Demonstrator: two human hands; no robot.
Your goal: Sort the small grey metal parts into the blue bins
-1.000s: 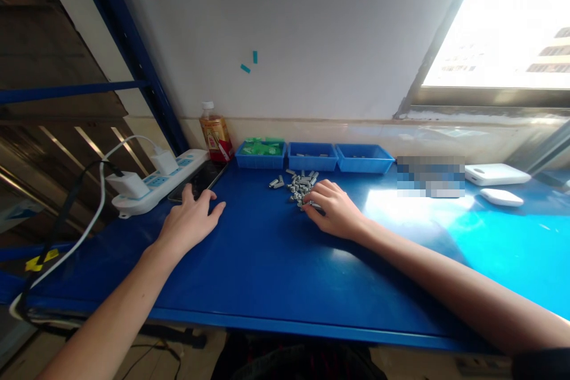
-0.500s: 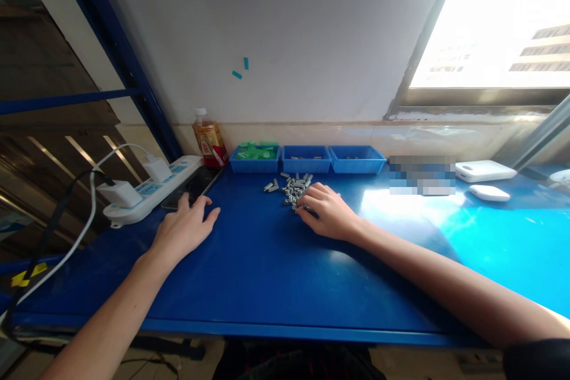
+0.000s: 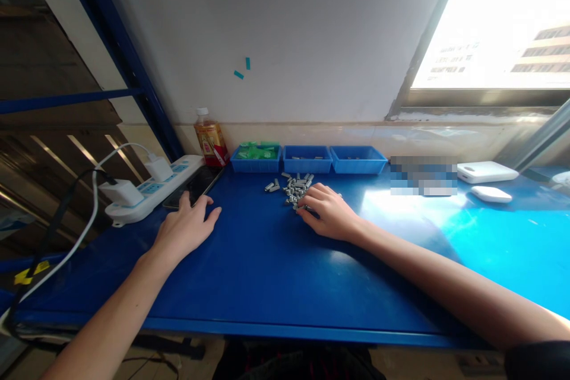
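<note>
head view: the right hand (image 3: 327, 214) lies palm down on the blue surface (image 3: 267, 261), wrist low, forearm running back toward the near right. its fingers (image 3: 312, 197) curl loosely forward so the tips land on the near edge of the pile of small metal pieces (image 3: 294, 185). the pile sits just beyond and slightly left of those fingertips, with a few strays farther left. the thumb is tucked in under the index finger. whether a piece is pinched there i cannot tell, as the knuckles hide the gap.

to work this pile well, it seems best to tease one piece off the near edge with thumb and index. raking through the heap would likely send the round pieces rolling. the heel of the hand should stay planted for steadiness.

the left hand (image 3: 184, 228) rests flat and spread, holding nothing, well to the left of the pile. its index finger touches or nearly touches the near edge of a dark phone (image 3: 201, 181), and its thumb points in toward the right hand. a white power strip (image 3: 146, 190) with two chargers lies beyond it to the left.

beyond the right hand's fingertips, past the pile, three blue trays (image 3: 307, 160) stand in a row against the wall. the left tray holds green bits, and a bottle (image 3: 210, 141) stands left of the row.
</note>
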